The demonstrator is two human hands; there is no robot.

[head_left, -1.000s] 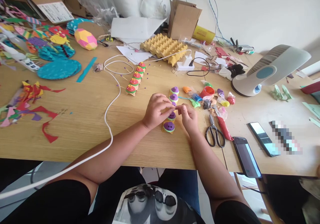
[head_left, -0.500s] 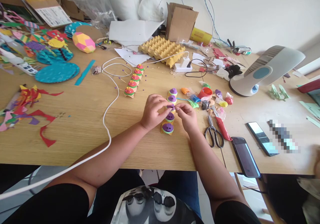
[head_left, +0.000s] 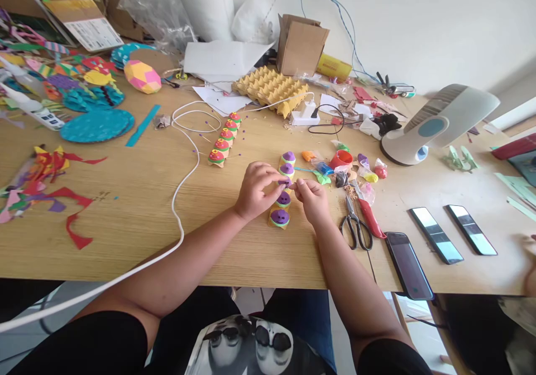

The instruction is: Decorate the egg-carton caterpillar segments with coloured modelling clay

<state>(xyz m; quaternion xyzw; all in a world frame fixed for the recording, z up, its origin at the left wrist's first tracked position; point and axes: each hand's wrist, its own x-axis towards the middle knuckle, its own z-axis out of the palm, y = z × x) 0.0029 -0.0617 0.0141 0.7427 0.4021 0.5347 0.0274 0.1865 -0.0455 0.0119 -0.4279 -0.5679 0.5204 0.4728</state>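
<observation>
A strip of egg-carton cups topped with purple clay domes [head_left: 280, 217] stands upright on the table in front of me. The two nearest domes carry small dark faces. My left hand [head_left: 258, 190] has its thumb and fingers closed around the middle dome, hiding part of it. Just to the right, my right hand [head_left: 312, 196] is pinched, its fingertips close to that same dome. Whatever small piece sits in that pinch is too tiny to name. Bags of coloured clay [head_left: 324, 168] and a red tub [head_left: 341, 159] lie beyond my right hand.
Scissors [head_left: 355, 227], a red-handled knife [head_left: 372, 219] and several phones [head_left: 408, 263] lie at right. A finished red-and-green strip [head_left: 226, 136] stands left, with pins around it. A white cable [head_left: 178, 196] crosses the table. A fan [head_left: 431, 126] and an egg tray [head_left: 270, 89] stand behind.
My right hand has drawn slightly right and down from the middle dome, its fingers more curled. My left hand stays at the dome. The view has shifted slightly.
</observation>
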